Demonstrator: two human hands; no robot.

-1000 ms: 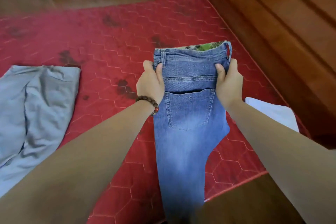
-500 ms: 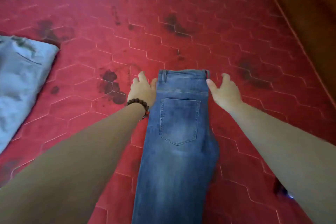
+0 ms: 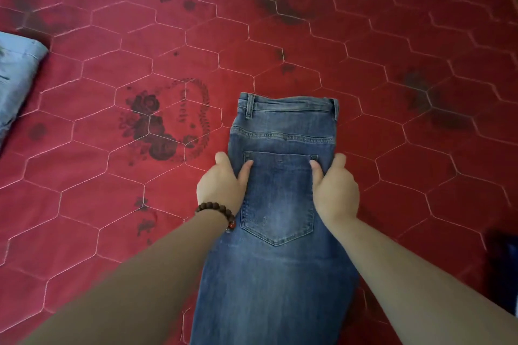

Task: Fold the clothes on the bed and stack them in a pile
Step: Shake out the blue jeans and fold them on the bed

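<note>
- The jeans are laid flat on the red bed, already halved lengthwise so that one back pocket faces up.
- The crosswise folds are judged still to be made, and no pile is seen yet.
- A pale blue garment lies well apart at the left edge; whether it is folded cannot be told.
- The jeans' long axis runs from the person outward, with the waistband at the far end and the legs passing out of view below.
- The left edge is pinched by the left hand, thumb on top beside the pocket.
- The right edge is pinched likewise by the right hand.
</note>
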